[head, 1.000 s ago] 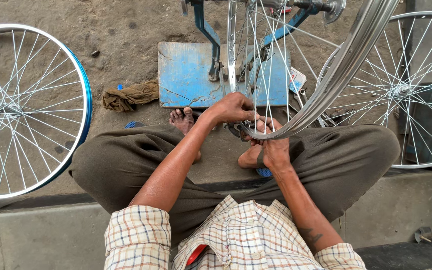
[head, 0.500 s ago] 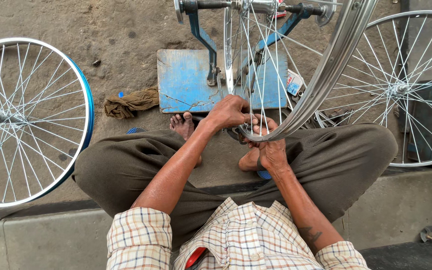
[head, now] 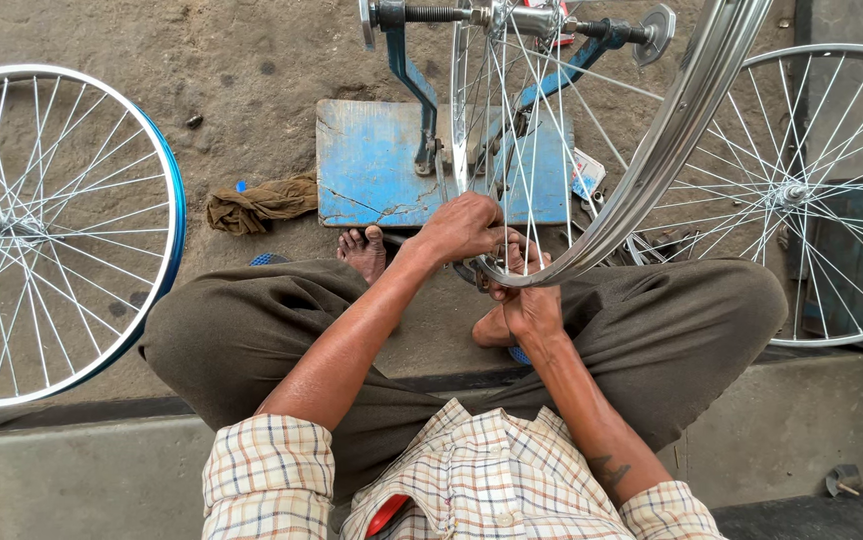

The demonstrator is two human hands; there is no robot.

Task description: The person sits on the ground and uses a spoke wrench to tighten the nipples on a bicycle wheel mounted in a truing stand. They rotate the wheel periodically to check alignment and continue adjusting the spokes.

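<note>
A silver spoked bicycle wheel rim is mounted in a blue truing stand with a flat blue base plate. My left hand is closed over the bottom of the rim, by the spokes. My right hand grips the rim's lowest part from below, fingers curled around it. Whether either hand also holds a small tool is hidden. I sit on a concrete curb, knees apart, bare feet near the stand.
A blue-rimmed wheel lies on the dirt ground at the left. Another silver wheel stands at the right. A brown rag lies beside the base plate. The concrete curb runs across the bottom.
The view has shifted slightly; both hands stay at the bottom of the rim with only small finger movements.
</note>
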